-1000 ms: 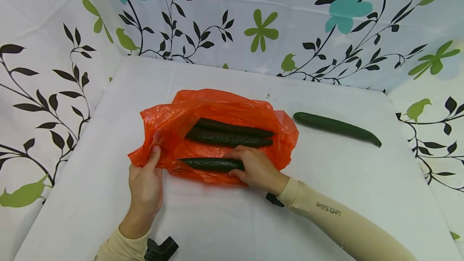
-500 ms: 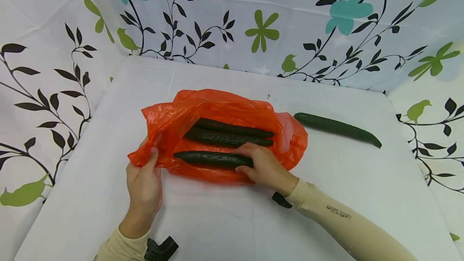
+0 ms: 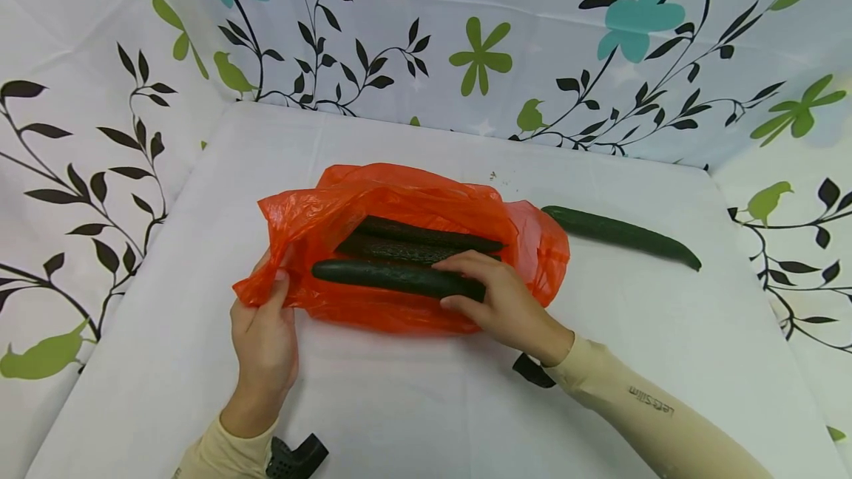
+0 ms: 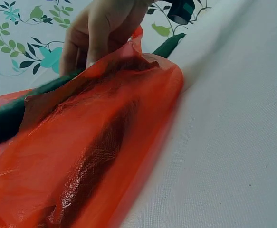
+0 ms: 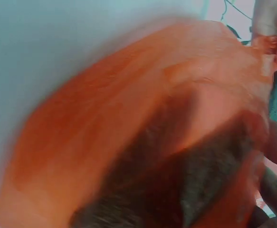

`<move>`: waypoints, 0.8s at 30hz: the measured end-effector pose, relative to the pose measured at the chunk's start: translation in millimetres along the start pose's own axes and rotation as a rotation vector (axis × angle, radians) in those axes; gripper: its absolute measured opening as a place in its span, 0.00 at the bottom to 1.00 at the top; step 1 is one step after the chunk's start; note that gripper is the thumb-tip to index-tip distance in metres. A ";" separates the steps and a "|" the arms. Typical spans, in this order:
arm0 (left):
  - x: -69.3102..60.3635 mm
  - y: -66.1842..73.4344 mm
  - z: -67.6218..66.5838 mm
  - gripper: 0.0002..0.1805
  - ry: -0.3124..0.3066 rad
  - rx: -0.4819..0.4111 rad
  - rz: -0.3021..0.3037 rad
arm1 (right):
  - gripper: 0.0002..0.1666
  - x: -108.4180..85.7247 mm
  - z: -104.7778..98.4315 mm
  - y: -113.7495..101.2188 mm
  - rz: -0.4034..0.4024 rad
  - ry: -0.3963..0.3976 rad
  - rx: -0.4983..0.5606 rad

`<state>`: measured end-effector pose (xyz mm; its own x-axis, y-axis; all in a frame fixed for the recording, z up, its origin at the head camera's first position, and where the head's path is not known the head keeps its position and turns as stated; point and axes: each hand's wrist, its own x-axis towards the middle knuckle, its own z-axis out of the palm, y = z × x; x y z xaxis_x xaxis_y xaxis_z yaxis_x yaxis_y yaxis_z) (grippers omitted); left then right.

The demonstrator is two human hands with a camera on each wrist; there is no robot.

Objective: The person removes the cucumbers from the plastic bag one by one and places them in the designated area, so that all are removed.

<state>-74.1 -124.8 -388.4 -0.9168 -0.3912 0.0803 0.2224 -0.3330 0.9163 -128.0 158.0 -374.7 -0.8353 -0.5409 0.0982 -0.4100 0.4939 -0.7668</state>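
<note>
An orange-red plastic bag (image 3: 393,320) lies on the table with its mouth facing the person. My left hand (image 3: 265,346) pinches its left edge between thumb and fingers. Thumb and fingers of my right hand (image 3: 509,305) grip the right end of a dark green cucumber (image 3: 393,276) over the bag's opening. Behind it two more cucumbers (image 3: 426,233) lie inside the bag, partly covered. In the left wrist view the right hand (image 4: 102,33) is above the bag (image 4: 81,142). The right wrist view shows the bag (image 5: 90,128) blurred, with dark shapes through the film.
Another cucumber (image 3: 626,233) lies on the white table (image 3: 426,405) to the right of the bag, its left end close against the plastic. Patterned cloth (image 3: 413,6) stands behind and at both sides of the table. Small crumbs lie behind the bag.
The right hand has moved right and slightly away from the person, bringing the gripped cucumber further into view. The bag's right end has spread rightward. The left hand has barely moved.
</note>
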 end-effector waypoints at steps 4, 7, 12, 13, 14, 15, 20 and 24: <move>-0.2 0.2 0.5 0.24 0.005 0.004 0.002 | 0.28 -2.0 -4.9 -8.1 -0.025 0.029 0.057; 0.0 0.4 0.4 0.24 0.007 0.012 0.000 | 0.27 -3.3 -8.3 -14.2 -0.049 0.057 0.108; -0.3 0.4 -0.2 0.24 0.003 0.013 -0.002 | 0.27 -5.2 -15.9 -26.3 -0.092 0.098 0.276; -0.3 0.3 -0.3 0.24 0.001 0.009 -0.001 | 0.27 -5.6 -17.8 -29.0 -0.097 0.106 0.325; -0.4 0.3 -0.4 0.24 -0.001 0.007 0.000 | 0.27 -5.9 -19.8 -31.9 -0.100 0.114 0.377; -0.4 0.2 -0.5 0.24 -0.002 0.002 0.002 | 0.27 -6.2 -22.0 -34.5 -0.103 0.123 0.420; -0.4 0.0 -0.6 0.24 -0.005 -0.009 0.003 | 0.27 -8.8 -34.2 -44.1 -0.118 0.173 0.631; -0.4 0.2 -0.8 0.24 0.000 -0.005 -0.010 | 0.27 -11.9 -45.9 -48.1 -0.164 0.197 0.766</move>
<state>-73.4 -125.3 -388.6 -0.9188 -0.3881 0.0714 0.2153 -0.3412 0.9150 -115.2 171.9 -309.9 -0.8649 -0.4007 0.3023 -0.2275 -0.2239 -0.9477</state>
